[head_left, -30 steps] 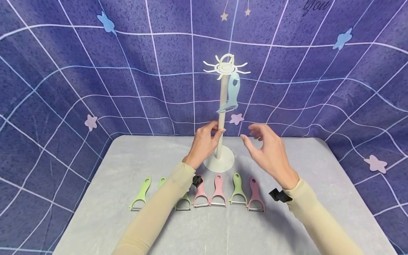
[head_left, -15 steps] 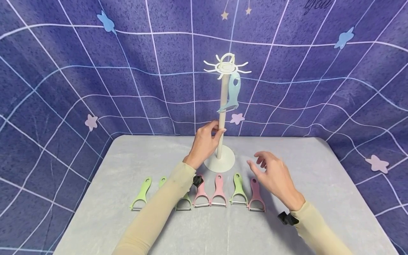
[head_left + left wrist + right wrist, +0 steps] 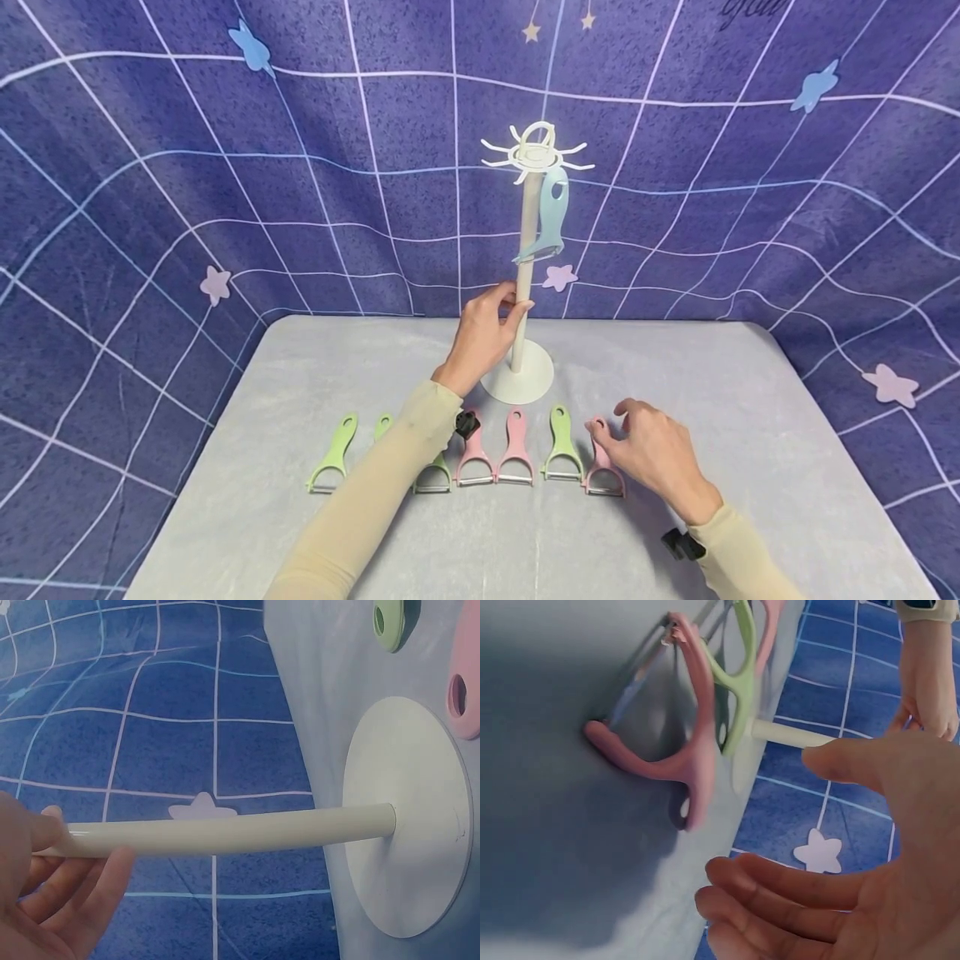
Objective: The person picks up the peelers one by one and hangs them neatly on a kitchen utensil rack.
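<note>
My left hand (image 3: 483,333) grips the pole of a white hook stand (image 3: 528,217) between thumb and fingers, just below its middle. One light blue peeler (image 3: 552,208) hangs from a hook at the top. The right hand (image 3: 656,450) is low over the table beside the rightmost pink peeler (image 3: 601,457), thumb and fingers spread apart. In the right wrist view that pink peeler (image 3: 699,746) lies in front of the fingers, and nothing is between them. To its left are a green peeler (image 3: 561,433) and another pink peeler (image 3: 516,442).
Further left, the row holds a third pink peeler (image 3: 474,454) and several green peelers (image 3: 342,442), partly hidden under my left sleeve (image 3: 382,492). The stand's round base (image 3: 536,383) is on the grey table (image 3: 360,358). Behind hangs a purple-blue curtain (image 3: 390,200) with stars.
My right hand has moved down and toward me, from beside the stand's pole to the rightmost pink peeler. The left hand has kept its hold on the pole.
</note>
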`<state>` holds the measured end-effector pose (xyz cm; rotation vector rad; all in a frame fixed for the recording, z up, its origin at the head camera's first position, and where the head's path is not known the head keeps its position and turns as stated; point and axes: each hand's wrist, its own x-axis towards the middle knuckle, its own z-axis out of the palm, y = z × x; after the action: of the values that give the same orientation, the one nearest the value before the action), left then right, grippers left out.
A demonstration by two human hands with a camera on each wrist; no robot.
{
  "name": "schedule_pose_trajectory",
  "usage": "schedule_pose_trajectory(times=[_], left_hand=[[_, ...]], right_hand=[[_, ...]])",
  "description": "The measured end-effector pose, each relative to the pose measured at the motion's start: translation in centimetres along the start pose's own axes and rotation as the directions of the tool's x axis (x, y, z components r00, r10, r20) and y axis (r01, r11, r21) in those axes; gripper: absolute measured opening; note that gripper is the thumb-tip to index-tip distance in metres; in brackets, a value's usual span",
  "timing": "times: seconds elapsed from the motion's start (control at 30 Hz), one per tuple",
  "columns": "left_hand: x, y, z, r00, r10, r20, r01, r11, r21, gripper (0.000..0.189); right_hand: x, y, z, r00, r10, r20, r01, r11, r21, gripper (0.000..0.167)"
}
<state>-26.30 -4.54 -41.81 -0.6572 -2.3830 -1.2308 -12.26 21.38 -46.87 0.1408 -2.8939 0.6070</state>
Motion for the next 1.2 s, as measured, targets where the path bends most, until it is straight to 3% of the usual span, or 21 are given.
schedule_pose_trajectory(times=[0.57,1.2], left_hand=[[0.1,0.1,0.0,1.0,-0.006,-0.008,0.006,1.0,-0.011,0.022],[-0.2,0.1,0.1,1.0,-0.012,-0.005,0.012,1.0,-0.027,0.024]], right_hand=[[-1.4,1.2,1.0,0.986,0.059,0.154,-0.052,0.997,-0.048,0.037],[-1.9,0.5,2.8,0.991,0.014,0.132,-0.013,1.0,-0.012,0.04]])
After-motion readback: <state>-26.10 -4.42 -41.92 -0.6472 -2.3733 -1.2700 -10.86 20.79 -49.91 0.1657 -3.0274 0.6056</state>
